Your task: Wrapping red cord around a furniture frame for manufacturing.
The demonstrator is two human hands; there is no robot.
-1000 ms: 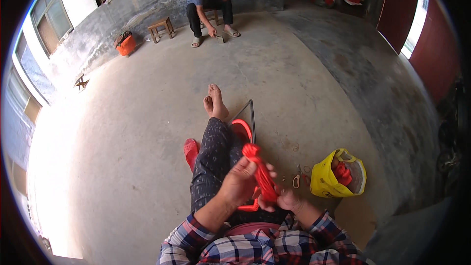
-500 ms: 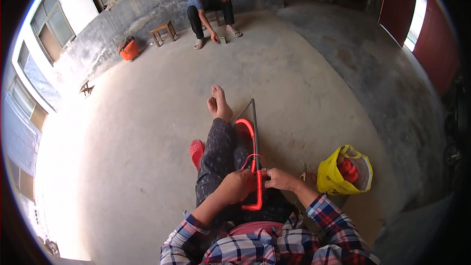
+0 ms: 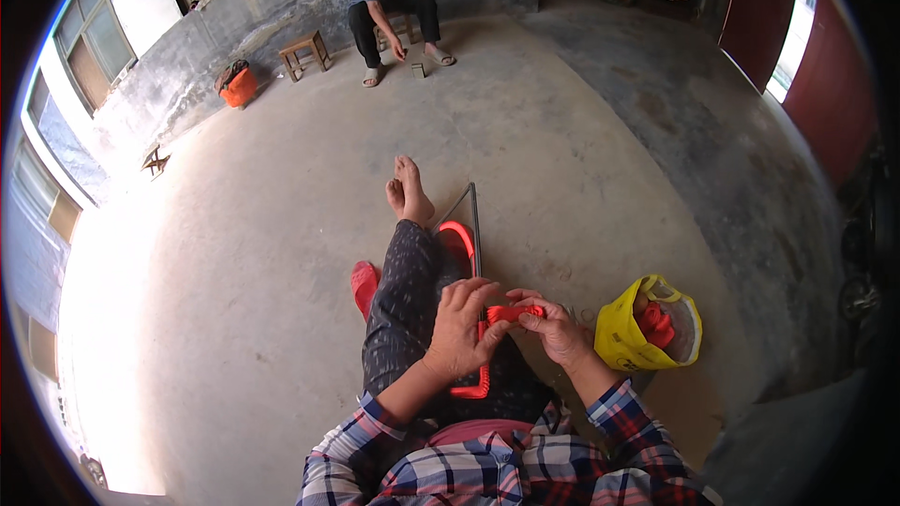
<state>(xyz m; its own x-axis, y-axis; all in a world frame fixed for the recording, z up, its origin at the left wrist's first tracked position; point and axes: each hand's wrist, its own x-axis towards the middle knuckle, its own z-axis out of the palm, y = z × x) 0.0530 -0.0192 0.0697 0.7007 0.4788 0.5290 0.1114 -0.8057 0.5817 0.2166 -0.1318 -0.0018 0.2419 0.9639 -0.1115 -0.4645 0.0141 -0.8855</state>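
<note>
Across my lap lies a dark thin metal frame [image 3: 475, 234], its near end and an inner curve wound with red cord [image 3: 484, 382]. My left hand [image 3: 457, 326] is closed over the frame's bar, fingers bent across it, thumb reaching toward a small red bundle of cord [image 3: 511, 313]. My right hand [image 3: 560, 332] pinches the right end of this bundle just right of the frame. The fingers of both hands partly cover the bundle and the bar, so the exact path of the cord there is hidden.
Right of my lap stands a yellow bag [image 3: 630, 326] with red material inside. A red shoe [image 3: 365, 287] lies left of my legs. Ahead, another person [image 3: 384, 0] sits by a wooden stool [image 3: 305, 53] and a small box [image 3: 418, 70]. An orange bag [image 3: 238, 86] rests near the wall.
Both hands have risen from the near part of the frame. The red cord bundle now shows between them, with the right hand turned and pinching it. The seated person's head has shifted up.
</note>
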